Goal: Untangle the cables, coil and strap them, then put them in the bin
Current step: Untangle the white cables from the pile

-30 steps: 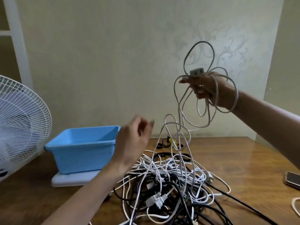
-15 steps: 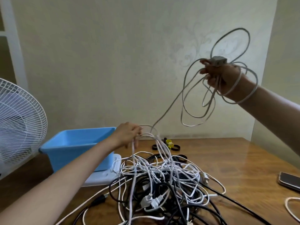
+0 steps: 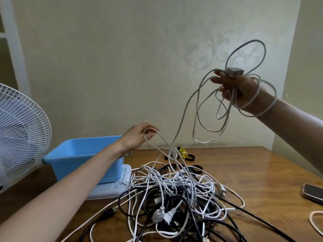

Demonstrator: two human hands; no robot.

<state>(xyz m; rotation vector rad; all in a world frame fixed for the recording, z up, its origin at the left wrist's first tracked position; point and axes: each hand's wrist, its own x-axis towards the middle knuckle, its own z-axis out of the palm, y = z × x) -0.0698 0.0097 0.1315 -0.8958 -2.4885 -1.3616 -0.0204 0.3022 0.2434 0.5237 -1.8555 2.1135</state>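
No readable text, no labels, no numbers (wallpaper (image 3: 218,42) pattern merely floral)

Right hand (image 3: 240,89) grips coiled grey cable (image 3: 206,109); left hand (image 3: 138,137) pinches its loop.

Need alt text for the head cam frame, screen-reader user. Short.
A person's raised right hand holds loose loops of grey cable with a socket block, while the left hand pinches a cable loop above a tangled pile of white and black cables on a wooden table. A blue bin sits left of the pile, a white fan beyond it.
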